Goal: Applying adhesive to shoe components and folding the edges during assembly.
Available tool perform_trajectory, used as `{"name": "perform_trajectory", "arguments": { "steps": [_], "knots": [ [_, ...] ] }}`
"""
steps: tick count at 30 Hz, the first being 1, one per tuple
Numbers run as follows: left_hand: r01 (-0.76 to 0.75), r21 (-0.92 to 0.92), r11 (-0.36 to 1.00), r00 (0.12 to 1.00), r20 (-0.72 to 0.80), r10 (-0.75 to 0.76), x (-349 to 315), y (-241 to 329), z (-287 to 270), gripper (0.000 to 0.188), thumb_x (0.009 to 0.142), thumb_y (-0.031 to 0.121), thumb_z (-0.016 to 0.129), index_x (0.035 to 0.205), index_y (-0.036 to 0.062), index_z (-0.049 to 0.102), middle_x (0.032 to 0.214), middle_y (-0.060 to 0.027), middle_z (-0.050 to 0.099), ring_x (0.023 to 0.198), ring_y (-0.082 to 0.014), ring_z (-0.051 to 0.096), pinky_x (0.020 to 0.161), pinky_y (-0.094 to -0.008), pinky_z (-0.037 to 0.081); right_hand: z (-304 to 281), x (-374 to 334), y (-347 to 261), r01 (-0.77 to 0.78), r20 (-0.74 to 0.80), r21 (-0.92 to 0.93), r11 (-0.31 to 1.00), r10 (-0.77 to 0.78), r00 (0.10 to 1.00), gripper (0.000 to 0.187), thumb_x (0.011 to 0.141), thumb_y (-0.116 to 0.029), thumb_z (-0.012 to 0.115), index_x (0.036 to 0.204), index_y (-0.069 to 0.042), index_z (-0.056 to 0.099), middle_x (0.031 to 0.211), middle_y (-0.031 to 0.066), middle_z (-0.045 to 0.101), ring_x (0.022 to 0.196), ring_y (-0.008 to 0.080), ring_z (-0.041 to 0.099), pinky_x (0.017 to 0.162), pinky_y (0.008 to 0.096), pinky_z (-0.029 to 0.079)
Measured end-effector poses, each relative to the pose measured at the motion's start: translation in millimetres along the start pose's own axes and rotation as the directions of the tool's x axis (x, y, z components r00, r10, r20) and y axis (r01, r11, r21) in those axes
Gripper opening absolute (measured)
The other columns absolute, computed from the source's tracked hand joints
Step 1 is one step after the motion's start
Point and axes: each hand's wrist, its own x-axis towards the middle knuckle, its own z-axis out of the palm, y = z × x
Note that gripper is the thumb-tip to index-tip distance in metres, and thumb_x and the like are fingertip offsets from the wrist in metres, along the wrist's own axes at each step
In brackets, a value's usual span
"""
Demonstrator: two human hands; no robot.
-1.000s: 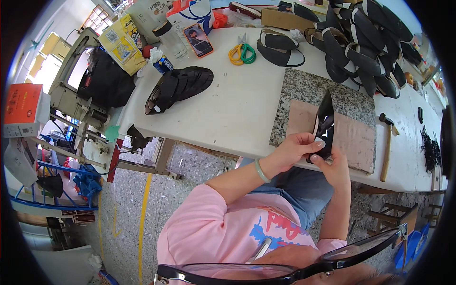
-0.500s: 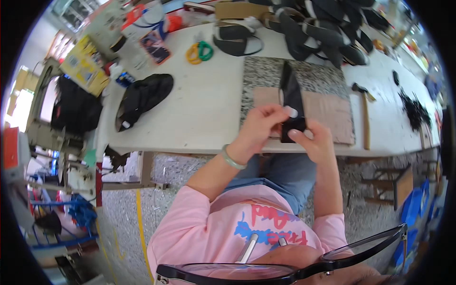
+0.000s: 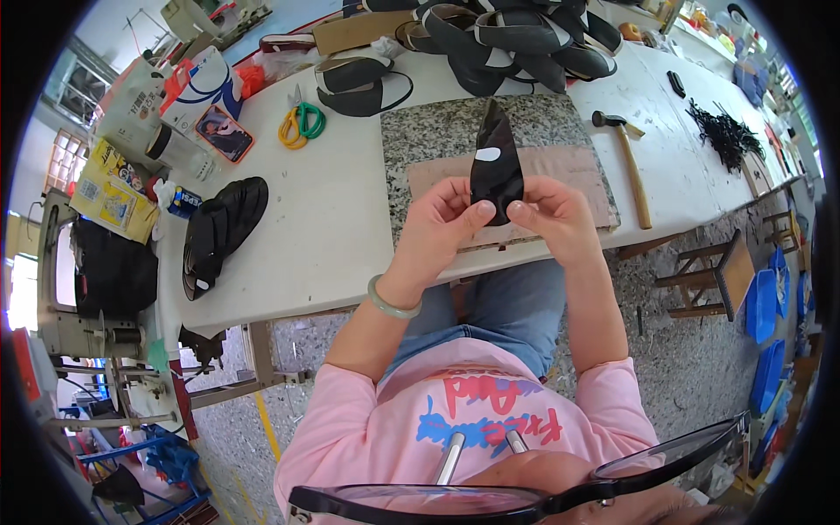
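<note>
My left hand (image 3: 442,219) and my right hand (image 3: 556,217) pinch the near end of a black shoe upper (image 3: 499,179) between thumbs and fingers. Its long pointed end stands away from me, and a white oval label (image 3: 487,154) shows on its dark surface. Below it lies a brownish flat pad (image 3: 560,171) on a speckled stone slab (image 3: 429,127). To the right of the slab rests a hammer (image 3: 633,171) with a wooden handle. A stack of black shoe uppers (image 3: 226,227) lies on the left of the table.
Dark shoe uppers (image 3: 525,39) are heaped at the back. Scissors (image 3: 302,127) with yellow and green handles, a phone (image 3: 225,133) and a clear jar (image 3: 185,153) stand or lie at back left. Black strips (image 3: 724,131) are piled right; a wooden stool (image 3: 726,271) stands beyond the table's edge.
My left hand has left the white label, which now shows on the upper, and grips the near end opposite my right hand. The whole view has shifted and turned.
</note>
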Motion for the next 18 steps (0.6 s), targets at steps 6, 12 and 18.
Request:
{"name": "perform_trajectory", "arguments": {
  "steps": [6, 12, 18],
  "knots": [
    [-0.069, 0.04, 0.997, 0.996, 0.058, 0.067, 0.5, 9.8, 10.8, 0.018, 0.088, 0.01, 0.069, 0.102, 0.0019, 0.063, 0.09, 0.0009, 0.063, 0.078, -0.0048, 0.055, 0.069, -0.0204, 0.046, 1.9, 4.1, -14.6, 0.066, -0.068, 0.143, 0.987, -0.056, 0.996, 0.023, 0.087, -0.006, 0.068, 0.108, 0.004, 0.063, 0.094, 0.0038, 0.066, 0.084, 0.0074, 0.059, 0.075, 0.0218, 0.047],
    [-0.154, -0.113, 0.981, 0.983, 0.083, 0.164, 11.2, -2.0, 7.0, 0.014, 0.088, 0.011, 0.069, 0.098, 0.0033, 0.064, 0.087, 0.0023, 0.063, 0.075, -0.0041, 0.053, 0.068, -0.0192, 0.043, 4.2, 6.5, -13.1, 0.1, -0.092, 0.272, 0.957, -0.078, 0.993, 0.024, 0.088, -0.006, 0.067, 0.109, 0.004, 0.062, 0.095, 0.0056, 0.067, 0.085, 0.008, 0.06, 0.076, 0.0229, 0.049],
    [0.026, -0.244, 0.969, 0.982, 0.188, 0.021, 44.1, -16.3, 1.4, 0.016, 0.093, 0.021, 0.063, 0.097, 0.0055, 0.063, 0.093, 0.0025, 0.062, 0.086, -0.0063, 0.054, 0.077, -0.0239, 0.045, -5.8, 9.7, -21.7, 0.165, -0.14, -0.022, 0.986, -0.166, 0.976, 0.025, 0.089, -0.005, 0.064, 0.111, 0.005, 0.062, 0.094, 0.0049, 0.067, 0.087, 0.011, 0.062, 0.077, 0.025, 0.05]
  ]
}}
